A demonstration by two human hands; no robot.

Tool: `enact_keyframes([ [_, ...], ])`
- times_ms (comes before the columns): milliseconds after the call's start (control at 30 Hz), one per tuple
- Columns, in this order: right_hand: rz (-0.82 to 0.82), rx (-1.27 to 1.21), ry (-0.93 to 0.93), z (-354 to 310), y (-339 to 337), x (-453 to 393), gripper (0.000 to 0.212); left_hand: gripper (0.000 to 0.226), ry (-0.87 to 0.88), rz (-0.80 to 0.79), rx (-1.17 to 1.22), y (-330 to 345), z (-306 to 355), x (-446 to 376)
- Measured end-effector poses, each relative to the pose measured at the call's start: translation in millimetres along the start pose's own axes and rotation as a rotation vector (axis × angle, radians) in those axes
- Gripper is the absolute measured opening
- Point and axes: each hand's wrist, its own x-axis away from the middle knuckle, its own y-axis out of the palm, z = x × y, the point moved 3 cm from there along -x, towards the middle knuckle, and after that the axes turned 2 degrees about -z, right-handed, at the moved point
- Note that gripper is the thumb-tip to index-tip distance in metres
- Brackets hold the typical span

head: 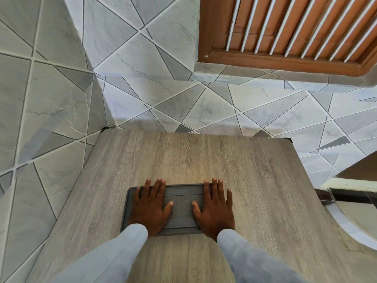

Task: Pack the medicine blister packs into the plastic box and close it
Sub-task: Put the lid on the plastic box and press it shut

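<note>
A flat grey plastic box (182,209) lies on the wooden table (183,156) near its front, with its lid down. My left hand (150,207) rests flat on the left half of the lid, fingers spread and pointing away from me. My right hand (214,208) lies flat on the right half in the same way. Both palms are on the lid and neither hand grips anything. No blister packs show; the inside of the box is hidden by the lid.
The table stands against a tiled wall, with tiled floor to the left and right. A brown louvred door (295,29) is at the upper right. A white curved object (355,217) sits past the table's right edge.
</note>
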Motion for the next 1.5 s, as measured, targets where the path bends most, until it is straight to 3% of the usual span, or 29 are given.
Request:
enact_keyframes([
  [433,-0.060,-0.040,0.019,-1,-4,1,0.080,0.080,-0.017,-0.071,-0.024,-11,-9,1],
  [533,-0.032,-0.171,0.074,1,-11,1,0.070,0.070,-0.215,0.042,0.038,-21,-34,9],
  [667,0.102,-0.372,0.404,16,-16,-3,0.049,0.059,-0.535,0.055,0.228,-27,-63,24],
  [800,0.024,-0.537,0.656,31,-11,-7,0.056,0.064,-0.706,0.032,0.445,-19,-68,26],
  [1000,-0.057,-0.603,0.759,41,-2,-10,0.058,0.067,-0.749,0.002,0.433,-14,-68,26],
  [1500,-0.070,-0.566,0.758,41,-1,-13,0.063,0.066,-0.751,0.009,0.441,-15,-66,23],
])
